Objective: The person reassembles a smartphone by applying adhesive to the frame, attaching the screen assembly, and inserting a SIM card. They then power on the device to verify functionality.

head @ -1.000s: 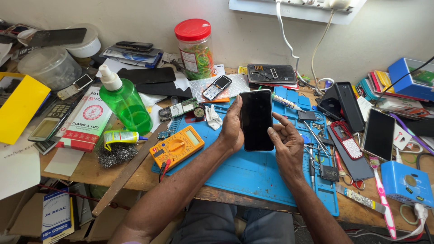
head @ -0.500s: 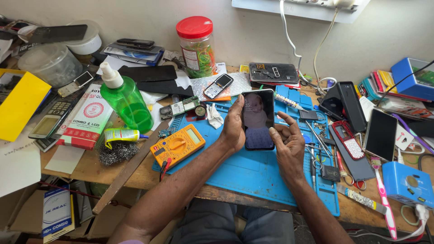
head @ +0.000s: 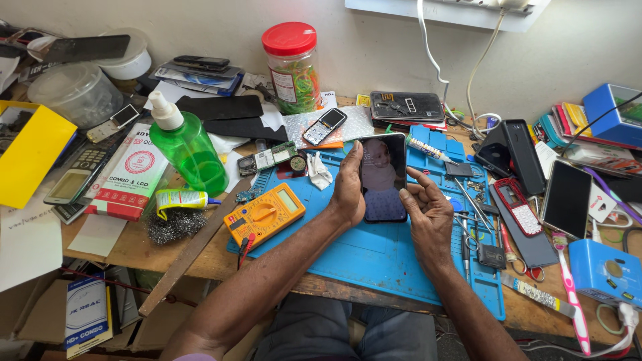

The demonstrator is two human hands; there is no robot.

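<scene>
A black smartphone (head: 382, 177) stands upright above the blue work mat (head: 374, 257), its screen lit with a picture. My left hand (head: 348, 190) grips its left edge. My right hand (head: 428, 214) is beside the phone's right edge, fingers spread and curled, thumb close to the screen; whether it touches the glass is unclear. A yellow multimeter (head: 264, 215) lies on the mat to the left of my left forearm.
A green pump bottle (head: 187, 147), a red-lidded jar (head: 292, 67), a small keypad phone (head: 324, 126) and circuit boards crowd the back. Tweezers, phone parts and several handsets lie at the right, with a blue box (head: 605, 271). Steel wool (head: 167, 224) is at the left.
The phone's screen was dark a second ago and now shows a picture. The right hand has stayed by the phone's right edge with only small finger movement.
</scene>
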